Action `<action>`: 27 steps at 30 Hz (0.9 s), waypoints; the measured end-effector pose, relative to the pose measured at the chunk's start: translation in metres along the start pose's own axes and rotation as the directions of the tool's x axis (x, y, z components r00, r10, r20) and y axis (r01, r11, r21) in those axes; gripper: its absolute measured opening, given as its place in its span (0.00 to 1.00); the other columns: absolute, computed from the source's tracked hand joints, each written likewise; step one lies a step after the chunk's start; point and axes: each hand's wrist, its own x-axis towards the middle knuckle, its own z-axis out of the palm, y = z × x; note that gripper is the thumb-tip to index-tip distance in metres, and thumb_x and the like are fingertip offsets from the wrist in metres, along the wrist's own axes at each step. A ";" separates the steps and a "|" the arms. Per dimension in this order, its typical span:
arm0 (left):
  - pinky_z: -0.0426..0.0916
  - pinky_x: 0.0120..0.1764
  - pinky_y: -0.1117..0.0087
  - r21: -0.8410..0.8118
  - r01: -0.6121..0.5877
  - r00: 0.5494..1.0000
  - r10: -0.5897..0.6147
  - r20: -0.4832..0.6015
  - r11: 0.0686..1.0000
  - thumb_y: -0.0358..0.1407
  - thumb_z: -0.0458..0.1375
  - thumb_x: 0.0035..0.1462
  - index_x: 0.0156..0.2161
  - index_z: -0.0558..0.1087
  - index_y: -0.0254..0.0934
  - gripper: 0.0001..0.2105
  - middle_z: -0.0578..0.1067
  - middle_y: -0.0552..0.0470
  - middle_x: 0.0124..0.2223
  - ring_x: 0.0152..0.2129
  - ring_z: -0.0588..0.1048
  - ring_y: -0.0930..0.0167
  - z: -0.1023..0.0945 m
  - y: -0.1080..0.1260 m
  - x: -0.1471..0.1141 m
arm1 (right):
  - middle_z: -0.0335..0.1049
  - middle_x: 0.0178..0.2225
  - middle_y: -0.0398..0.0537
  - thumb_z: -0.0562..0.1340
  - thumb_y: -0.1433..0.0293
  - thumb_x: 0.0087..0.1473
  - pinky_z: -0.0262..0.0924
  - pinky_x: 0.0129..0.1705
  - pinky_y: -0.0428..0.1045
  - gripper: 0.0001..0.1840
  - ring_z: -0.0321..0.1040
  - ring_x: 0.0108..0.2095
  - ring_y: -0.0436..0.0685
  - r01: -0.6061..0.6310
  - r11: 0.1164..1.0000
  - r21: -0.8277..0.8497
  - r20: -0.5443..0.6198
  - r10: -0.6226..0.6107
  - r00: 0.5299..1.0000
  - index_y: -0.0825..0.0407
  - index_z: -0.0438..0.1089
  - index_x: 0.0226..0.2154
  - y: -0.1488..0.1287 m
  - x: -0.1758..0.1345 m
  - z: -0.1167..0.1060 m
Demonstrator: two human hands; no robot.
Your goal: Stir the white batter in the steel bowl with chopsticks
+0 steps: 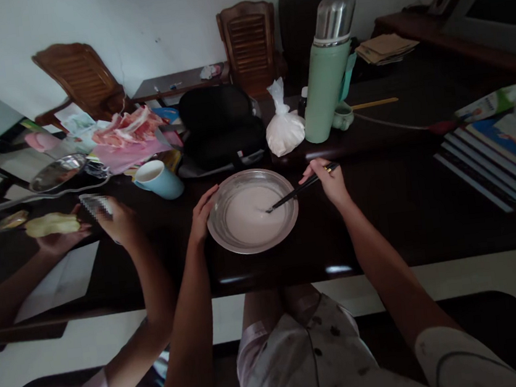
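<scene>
A wide metal bowl [226, 242] stands on the dark table, holding a pale, milky batter [251, 216]. My left hand [203, 215] grips the bowl's left rim, fingers against its outer side. In my right hand [328, 179], to the right of the bowl, is a pair of black chopsticks [293, 194] with gold bands. Their tips dip into the batter near its middle. Behind the bowl sit a tied clear bag of white powder [285, 129] and a tall green thermos [327, 89] with a steel cap.
At my left, another person's hands [118, 218] hold a pale yellow piece of food [53, 225] and a blurred-out object. A light blue mug [159, 180], a black bag [222, 126] and a steel basin [59, 172] stand beyond. Stacked books [501, 159] lie at the right.
</scene>
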 end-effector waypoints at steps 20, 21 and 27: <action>0.52 0.63 0.53 -0.012 -0.003 1.000 0.003 0.011 1.000 0.47 0.56 0.55 0.57 0.70 0.34 0.28 0.67 0.42 0.60 0.59 0.63 0.57 -0.001 -0.002 0.001 | 0.73 0.19 0.44 0.59 0.48 0.54 0.66 0.32 0.51 0.23 0.72 0.23 0.54 -0.027 1.000 -0.015 0.012 0.027 1.000 0.49 0.69 0.23 -0.003 0.000 0.003; 0.53 0.63 0.53 -0.007 -0.005 1.000 0.005 0.010 1.000 0.48 0.56 0.55 0.57 0.70 0.34 0.28 0.67 0.42 0.60 0.59 0.63 0.57 -0.001 -0.002 0.001 | 0.73 0.19 0.43 0.59 0.47 0.54 0.66 0.32 0.51 0.24 0.72 0.23 0.54 -0.032 0.999 -0.011 0.050 0.032 0.998 0.49 0.70 0.23 -0.004 -0.001 0.005; 0.53 0.63 0.54 -0.012 0.000 1.000 0.000 0.011 1.000 0.47 0.56 0.55 0.57 0.70 0.34 0.28 0.68 0.43 0.60 0.59 0.63 0.57 -0.002 -0.004 0.001 | 0.78 0.29 0.46 0.57 0.50 0.57 0.65 0.42 0.52 0.23 0.73 0.36 0.56 0.109 0.986 -0.125 0.284 -0.069 0.956 0.48 0.76 0.26 -0.001 -0.010 0.022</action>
